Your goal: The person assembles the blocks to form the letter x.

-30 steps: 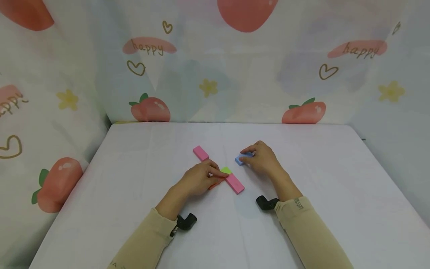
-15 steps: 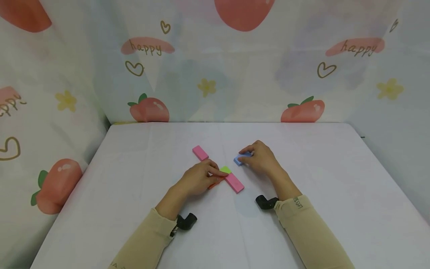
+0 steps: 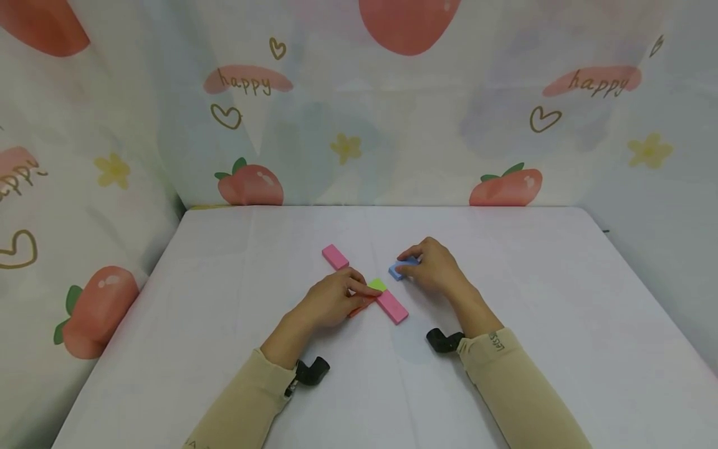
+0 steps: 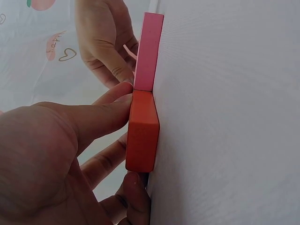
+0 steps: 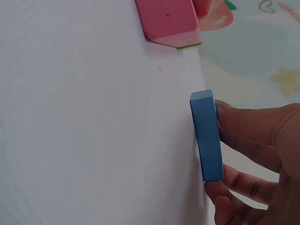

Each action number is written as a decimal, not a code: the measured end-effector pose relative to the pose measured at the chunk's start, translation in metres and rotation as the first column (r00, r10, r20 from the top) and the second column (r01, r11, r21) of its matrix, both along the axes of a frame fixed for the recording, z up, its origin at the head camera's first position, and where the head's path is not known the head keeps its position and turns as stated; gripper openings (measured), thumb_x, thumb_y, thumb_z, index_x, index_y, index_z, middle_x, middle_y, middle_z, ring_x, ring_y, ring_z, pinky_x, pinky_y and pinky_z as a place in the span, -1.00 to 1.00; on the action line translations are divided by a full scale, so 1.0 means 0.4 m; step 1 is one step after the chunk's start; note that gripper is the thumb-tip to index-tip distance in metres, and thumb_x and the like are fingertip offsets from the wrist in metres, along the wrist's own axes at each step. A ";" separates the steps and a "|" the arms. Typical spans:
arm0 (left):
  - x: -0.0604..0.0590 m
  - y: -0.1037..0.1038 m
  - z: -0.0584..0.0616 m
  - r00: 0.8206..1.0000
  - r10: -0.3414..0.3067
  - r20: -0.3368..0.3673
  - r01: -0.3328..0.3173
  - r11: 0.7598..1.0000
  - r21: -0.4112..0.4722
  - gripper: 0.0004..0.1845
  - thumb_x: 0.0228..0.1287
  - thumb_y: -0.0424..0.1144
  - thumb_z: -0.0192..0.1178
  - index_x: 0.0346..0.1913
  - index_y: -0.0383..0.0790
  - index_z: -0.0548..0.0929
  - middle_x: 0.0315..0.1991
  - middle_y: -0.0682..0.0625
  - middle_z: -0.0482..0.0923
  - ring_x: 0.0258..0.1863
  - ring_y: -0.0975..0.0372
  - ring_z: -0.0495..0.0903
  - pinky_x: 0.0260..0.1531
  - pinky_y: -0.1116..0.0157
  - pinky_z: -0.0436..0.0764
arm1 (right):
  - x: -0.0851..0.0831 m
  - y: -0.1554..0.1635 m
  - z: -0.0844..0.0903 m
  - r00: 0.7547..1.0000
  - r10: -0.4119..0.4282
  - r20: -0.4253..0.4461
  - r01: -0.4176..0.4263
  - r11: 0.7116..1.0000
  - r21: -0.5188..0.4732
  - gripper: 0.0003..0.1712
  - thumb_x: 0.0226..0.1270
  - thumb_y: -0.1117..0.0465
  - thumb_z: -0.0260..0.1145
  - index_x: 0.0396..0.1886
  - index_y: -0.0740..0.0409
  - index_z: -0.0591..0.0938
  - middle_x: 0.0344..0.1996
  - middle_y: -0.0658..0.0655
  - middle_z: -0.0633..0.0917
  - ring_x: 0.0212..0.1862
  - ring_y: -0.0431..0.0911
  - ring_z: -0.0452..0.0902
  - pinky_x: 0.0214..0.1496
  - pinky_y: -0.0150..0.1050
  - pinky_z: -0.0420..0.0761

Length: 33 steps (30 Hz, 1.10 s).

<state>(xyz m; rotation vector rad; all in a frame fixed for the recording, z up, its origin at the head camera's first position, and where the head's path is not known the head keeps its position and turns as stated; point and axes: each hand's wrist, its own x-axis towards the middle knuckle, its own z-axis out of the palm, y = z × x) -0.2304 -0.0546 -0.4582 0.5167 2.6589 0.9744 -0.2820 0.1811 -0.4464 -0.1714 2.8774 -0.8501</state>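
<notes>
A long pink block (image 3: 391, 307) lies slantwise on the white table (image 3: 505, 280), with a small green block (image 3: 378, 284) against its middle. My left hand (image 3: 335, 298) pinches an orange block (image 4: 143, 136) that lies flat on the table, its end butted against the pink block (image 4: 149, 51). In the head view most of the orange block (image 3: 359, 307) is hidden under the fingers. To the right, my right hand (image 3: 430, 268) grips a blue block (image 3: 397, 270) flat on the table. The right wrist view shows fingers (image 5: 255, 124) curled over the blue block (image 5: 206, 136), a short gap from the pink block (image 5: 168, 18).
Fabric walls printed with strawberries (image 3: 249, 184) close in the table at the back and both sides. Black wrist cameras (image 3: 311, 369) sit at both beige sleeves (image 3: 510, 380). Bare white tabletop stretches to the left, the right and the near edge.
My right hand has slid the blue block slightly left, toward the pink block. The left hand and the orange block have stayed where they were.
</notes>
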 end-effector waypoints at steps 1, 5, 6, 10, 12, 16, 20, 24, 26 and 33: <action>-0.001 0.000 0.000 1.000 -0.001 -0.001 0.001 1.000 -0.003 -0.75 0.31 -0.05 0.23 -0.04 0.43 0.69 0.03 0.26 0.45 0.00 0.26 0.45 -0.09 0.24 0.45 | 0.000 -0.001 0.002 1.000 0.003 0.001 -0.003 1.000 0.001 -0.70 0.19 -0.04 0.42 -0.11 -0.07 0.76 -0.08 0.14 0.52 -0.05 0.03 0.42 -0.03 -0.09 0.42; -0.001 -0.001 0.002 1.000 -0.004 -0.004 0.004 1.000 -0.009 -0.74 0.32 -0.07 0.23 -0.03 0.43 0.69 0.02 0.27 0.45 0.02 0.25 0.44 -0.07 0.23 0.44 | 0.001 -0.007 0.005 1.000 0.015 0.003 -0.015 1.000 0.006 -0.70 0.18 -0.04 0.42 -0.11 -0.07 0.76 -0.08 0.15 0.52 -0.04 0.04 0.42 -0.02 -0.09 0.43; -0.001 -0.001 0.002 1.000 -0.003 -0.003 0.003 1.000 -0.010 -0.74 0.32 -0.07 0.23 -0.03 0.44 0.69 0.02 0.27 0.44 0.03 0.25 0.44 -0.06 0.23 0.44 | 0.002 -0.008 0.005 1.000 0.016 0.004 -0.016 1.000 0.008 -0.70 0.18 -0.04 0.42 -0.11 -0.07 0.76 -0.08 0.15 0.52 -0.04 0.04 0.42 -0.02 -0.09 0.43; -0.001 0.000 0.002 1.000 0.003 0.002 -0.003 1.000 -0.012 -0.74 0.31 -0.07 0.23 -0.03 0.44 0.69 0.02 0.27 0.44 0.04 0.25 0.44 -0.06 0.23 0.44 | 0.002 -0.009 0.004 1.000 0.019 0.000 -0.019 1.000 0.013 -0.70 0.18 -0.04 0.42 -0.11 -0.07 0.75 -0.09 0.14 0.52 -0.05 0.04 0.42 -0.03 -0.09 0.42; -0.001 -0.001 0.003 1.000 0.003 0.003 -0.003 1.000 -0.008 -0.74 0.31 -0.07 0.23 -0.04 0.44 0.69 0.01 0.27 0.45 0.03 0.25 0.44 -0.07 0.23 0.44 | 0.003 -0.009 0.004 1.000 0.020 -0.001 -0.020 1.000 0.014 -0.70 0.18 -0.04 0.42 -0.12 -0.08 0.76 -0.09 0.14 0.52 -0.05 0.03 0.42 -0.03 -0.10 0.42; -0.002 -0.002 0.002 1.000 0.001 0.003 -0.001 1.000 0.004 -0.75 0.31 -0.07 0.24 -0.04 0.43 0.70 0.01 0.27 0.45 0.00 0.27 0.45 -0.11 0.25 0.44 | 0.002 -0.009 0.004 1.000 0.027 0.003 -0.027 1.000 0.013 -0.70 0.16 -0.04 0.43 -0.13 -0.08 0.76 -0.12 0.13 0.53 -0.07 0.02 0.42 -0.07 -0.13 0.41; -0.001 -0.001 0.000 1.000 0.000 0.003 0.000 1.000 0.002 -0.75 0.30 -0.06 0.24 -0.05 0.44 0.70 0.00 0.28 0.45 -0.02 0.28 0.45 -0.13 0.27 0.44 | 0.003 -0.009 0.002 1.000 0.028 0.002 -0.028 1.000 0.014 -0.70 0.15 -0.04 0.44 -0.14 -0.07 0.76 -0.14 0.13 0.53 -0.09 0.02 0.42 -0.09 -0.15 0.40; 0.001 0.000 0.001 1.000 -0.006 0.002 0.006 1.000 -0.004 -0.76 0.30 -0.05 0.24 -0.05 0.43 0.70 0.00 0.27 0.45 -0.03 0.27 0.46 -0.15 0.27 0.44 | 0.007 -0.008 0.003 1.000 0.031 -0.001 -0.031 0.999 0.015 -0.70 0.16 -0.03 0.44 -0.14 -0.05 0.76 -0.14 0.15 0.54 -0.09 0.03 0.43 -0.10 -0.14 0.41; 0.002 0.001 0.003 1.000 -0.008 0.001 0.008 1.000 -0.003 -0.76 0.30 -0.06 0.24 -0.05 0.43 0.70 0.00 0.26 0.46 -0.02 0.27 0.46 -0.15 0.27 0.44 | 0.008 -0.008 0.004 1.000 0.031 -0.002 -0.031 0.999 0.014 -0.70 0.16 -0.03 0.44 -0.14 -0.05 0.76 -0.14 0.15 0.54 -0.09 0.03 0.43 -0.10 -0.14 0.41; 0.002 -0.001 0.005 1.000 -0.013 -0.015 0.013 1.000 -0.001 -0.75 0.30 -0.06 0.25 -0.04 0.42 0.70 0.02 0.25 0.46 -0.01 0.26 0.46 -0.11 0.26 0.45 | 0.010 -0.010 0.011 0.998 0.050 -0.023 -0.050 0.999 0.015 -0.69 0.14 -0.02 0.45 -0.14 -0.03 0.77 -0.14 0.16 0.55 -0.08 0.02 0.45 -0.06 -0.11 0.43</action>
